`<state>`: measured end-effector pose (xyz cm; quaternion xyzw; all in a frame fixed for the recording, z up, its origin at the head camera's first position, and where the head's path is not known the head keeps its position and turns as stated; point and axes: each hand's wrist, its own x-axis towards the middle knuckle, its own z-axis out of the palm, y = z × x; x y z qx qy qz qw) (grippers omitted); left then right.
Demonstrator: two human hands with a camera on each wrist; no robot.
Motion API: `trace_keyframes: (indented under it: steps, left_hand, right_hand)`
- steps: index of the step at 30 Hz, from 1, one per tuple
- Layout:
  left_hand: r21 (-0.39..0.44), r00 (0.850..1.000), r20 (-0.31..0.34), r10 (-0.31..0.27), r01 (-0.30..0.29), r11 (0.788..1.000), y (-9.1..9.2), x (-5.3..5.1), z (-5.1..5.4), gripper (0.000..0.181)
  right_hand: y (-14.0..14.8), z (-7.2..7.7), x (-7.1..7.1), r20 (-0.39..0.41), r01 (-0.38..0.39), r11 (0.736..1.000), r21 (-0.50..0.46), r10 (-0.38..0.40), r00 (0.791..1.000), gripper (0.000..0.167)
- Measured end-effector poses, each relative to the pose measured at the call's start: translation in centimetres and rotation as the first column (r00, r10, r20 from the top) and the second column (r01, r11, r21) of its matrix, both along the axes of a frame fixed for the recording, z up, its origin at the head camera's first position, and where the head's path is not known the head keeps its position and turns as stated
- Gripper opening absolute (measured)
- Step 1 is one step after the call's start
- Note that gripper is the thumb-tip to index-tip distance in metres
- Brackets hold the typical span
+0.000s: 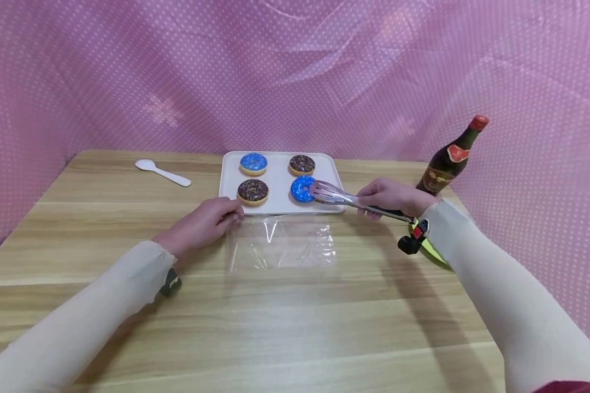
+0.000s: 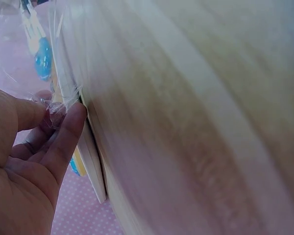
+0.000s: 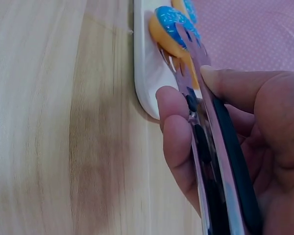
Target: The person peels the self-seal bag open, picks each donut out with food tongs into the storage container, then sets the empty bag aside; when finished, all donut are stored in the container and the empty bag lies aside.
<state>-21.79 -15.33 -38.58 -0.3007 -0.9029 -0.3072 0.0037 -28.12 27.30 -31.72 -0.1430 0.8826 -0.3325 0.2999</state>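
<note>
My left hand (image 1: 204,224) pinches the edge of a clear plastic bag (image 1: 280,246) at the tray's near left corner; in the left wrist view, thumb and fingers gather the crinkled film (image 2: 63,105). Black-handled metal tongs (image 1: 331,194) are gripped in my right hand (image 1: 390,196). Their slotted ends lie over and under the near right blue doughnut (image 1: 300,188), as the right wrist view shows of this sprinkled doughnut (image 3: 169,32). On the white tray (image 1: 277,191) are also a chocolate doughnut (image 1: 253,191) near left, a blue doughnut (image 1: 253,162) far left and a chocolate doughnut (image 1: 302,164) far right.
A white spoon (image 1: 163,173) lies left of the tray. Beyond my right wrist stands a dark bottle (image 1: 442,168) with a red cap. A green dish (image 1: 435,255) is partly hidden under that forearm. Pink dotted cloth (image 1: 295,71) hangs behind the wooden table (image 1: 285,327).
</note>
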Motion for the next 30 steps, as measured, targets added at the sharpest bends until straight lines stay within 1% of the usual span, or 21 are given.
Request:
trace_keyframes:
  steps: [4,8,14,18,23,27,30]
  left_hand:
    - [-0.005,1.0,0.0,0.005,-0.005,1.0,0.1,0.0,0.0,0.014]
    - [-0.004,1.0,-0.009,0.007,-0.007,1.0,0.12,0.05,0.1,0.014]
    - [-0.007,1.0,-0.016,0.007,-0.007,1.0,0.05,0.07,-0.1,0.014]
    - [-0.002,1.0,-0.003,0.011,-0.011,1.0,0.02,0.12,-0.36,0.013]
    - [0.001,1.0,0.016,0.021,-0.021,1.0,-0.04,0.33,-0.7,0.013]
    - [0.017,0.999,0.042,0.026,-0.027,0.999,0.04,0.41,-0.46,0.012]
    - [0.019,0.998,0.049,0.032,-0.033,0.999,0.02,0.39,-0.14,0.012]
  right_hand:
    - [0.17,-0.26,0.07,0.016,0.016,1.0,0.0,-0.016,1.0,0.035]
    - [0.34,-0.29,0.15,0.006,0.019,1.0,-0.002,-0.019,1.0,0.035]
    - [0.24,-0.4,0.18,-0.015,0.027,1.0,-0.003,-0.027,1.0,0.036]
    - [0.01,-0.62,0.36,-0.033,0.034,0.999,0.0,-0.034,0.999,0.036]
    - [-0.03,-0.93,0.66,-0.014,0.05,0.999,-0.002,-0.05,0.999,0.035]
    - [-0.01,-0.83,0.68,-0.02,0.062,0.998,-0.003,-0.062,0.998,0.034]
    - [0.02,-0.62,0.62,-0.048,0.038,0.999,0.0,-0.038,0.998,0.036]
